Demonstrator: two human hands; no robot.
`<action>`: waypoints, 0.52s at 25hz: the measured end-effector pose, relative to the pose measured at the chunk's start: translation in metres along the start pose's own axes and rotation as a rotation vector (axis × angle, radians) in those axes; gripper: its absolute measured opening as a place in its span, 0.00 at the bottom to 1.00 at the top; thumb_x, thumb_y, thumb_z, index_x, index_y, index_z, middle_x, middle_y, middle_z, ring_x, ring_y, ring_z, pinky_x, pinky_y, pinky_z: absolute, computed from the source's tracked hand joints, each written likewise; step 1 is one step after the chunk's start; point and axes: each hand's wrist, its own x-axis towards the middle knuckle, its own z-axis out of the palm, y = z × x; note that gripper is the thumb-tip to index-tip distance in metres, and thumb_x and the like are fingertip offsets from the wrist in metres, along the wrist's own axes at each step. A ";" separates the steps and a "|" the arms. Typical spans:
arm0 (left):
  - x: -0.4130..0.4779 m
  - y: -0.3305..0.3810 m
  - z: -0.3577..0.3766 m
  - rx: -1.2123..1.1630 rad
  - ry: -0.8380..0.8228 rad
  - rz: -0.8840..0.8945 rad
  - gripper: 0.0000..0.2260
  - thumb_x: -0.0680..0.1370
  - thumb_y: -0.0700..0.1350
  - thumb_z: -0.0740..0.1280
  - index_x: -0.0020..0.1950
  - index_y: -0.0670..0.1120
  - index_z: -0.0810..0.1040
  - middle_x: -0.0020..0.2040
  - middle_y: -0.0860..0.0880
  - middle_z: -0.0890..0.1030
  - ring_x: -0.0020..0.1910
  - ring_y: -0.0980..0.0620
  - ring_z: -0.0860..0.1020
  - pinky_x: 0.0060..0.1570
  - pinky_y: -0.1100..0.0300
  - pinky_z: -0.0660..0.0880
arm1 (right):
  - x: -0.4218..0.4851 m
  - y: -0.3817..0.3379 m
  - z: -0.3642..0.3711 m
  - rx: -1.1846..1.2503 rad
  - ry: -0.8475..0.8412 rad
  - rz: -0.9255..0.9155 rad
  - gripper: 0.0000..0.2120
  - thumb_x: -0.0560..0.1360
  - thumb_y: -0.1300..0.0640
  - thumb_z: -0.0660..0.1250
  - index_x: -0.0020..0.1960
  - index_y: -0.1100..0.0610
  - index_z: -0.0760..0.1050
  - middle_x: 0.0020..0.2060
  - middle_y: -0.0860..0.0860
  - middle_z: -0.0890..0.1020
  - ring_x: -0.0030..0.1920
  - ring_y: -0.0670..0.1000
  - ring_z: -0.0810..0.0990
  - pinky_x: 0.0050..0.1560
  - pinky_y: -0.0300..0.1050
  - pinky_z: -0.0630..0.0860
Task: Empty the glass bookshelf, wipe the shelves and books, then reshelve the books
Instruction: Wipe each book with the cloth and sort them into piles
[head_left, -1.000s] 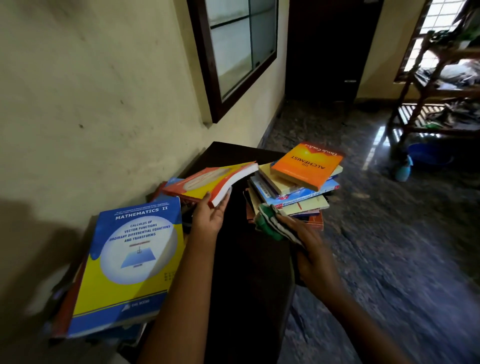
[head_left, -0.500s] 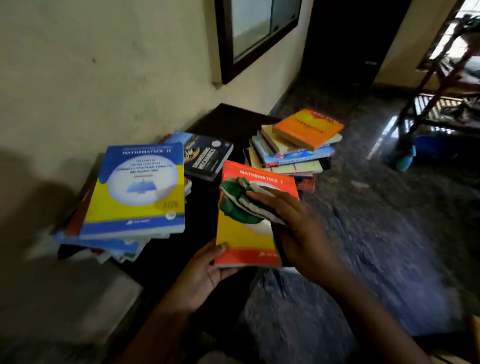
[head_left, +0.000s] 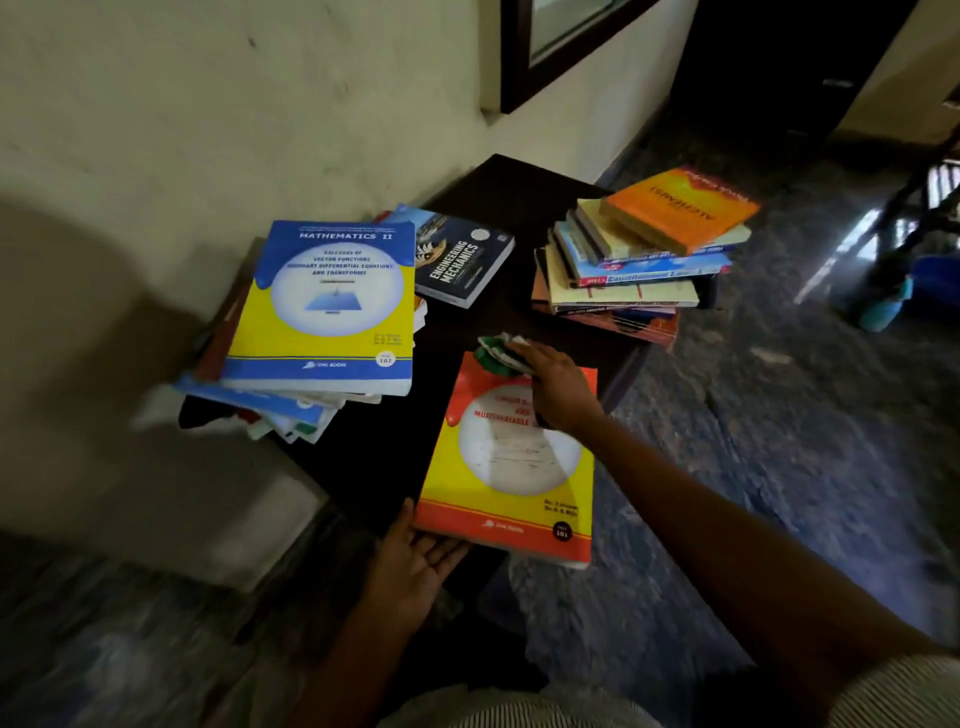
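The red and yellow book (head_left: 509, 467) juts out past the near edge of the dark table (head_left: 493, 197). The left hand (head_left: 415, 561) lies palm up with flat fingers under its near edge. The right hand (head_left: 561, 389) grips a green and white cloth (head_left: 501, 353) and presses it on the book's far edge. Along the table's left edge by the wall is a loose pile topped by a blue and yellow book (head_left: 327, 306), with a dark book (head_left: 457, 265) just behind it. At the right edge stands a stack (head_left: 623, 291) topped by an orange book (head_left: 675, 208).
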 end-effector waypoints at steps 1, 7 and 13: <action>-0.001 -0.001 -0.003 -0.022 0.006 0.010 0.13 0.80 0.48 0.58 0.58 0.41 0.73 0.42 0.40 0.82 0.45 0.42 0.78 0.48 0.48 0.75 | 0.008 0.002 0.006 -0.056 -0.065 0.002 0.33 0.71 0.68 0.60 0.74 0.53 0.58 0.73 0.58 0.62 0.70 0.60 0.63 0.68 0.51 0.63; 0.004 -0.003 -0.010 -0.085 0.029 -0.012 0.18 0.81 0.54 0.54 0.50 0.41 0.76 0.37 0.41 0.84 0.34 0.43 0.83 0.33 0.52 0.80 | -0.042 -0.027 0.049 -0.238 0.025 -0.321 0.24 0.72 0.55 0.55 0.67 0.51 0.71 0.66 0.55 0.74 0.63 0.56 0.75 0.55 0.46 0.74; 0.000 -0.004 -0.005 -0.128 -0.031 0.022 0.21 0.81 0.56 0.52 0.52 0.42 0.77 0.38 0.41 0.84 0.33 0.45 0.83 0.30 0.55 0.80 | -0.130 -0.043 0.052 0.014 -0.107 -0.558 0.19 0.75 0.54 0.56 0.64 0.47 0.74 0.65 0.47 0.74 0.65 0.47 0.71 0.64 0.36 0.62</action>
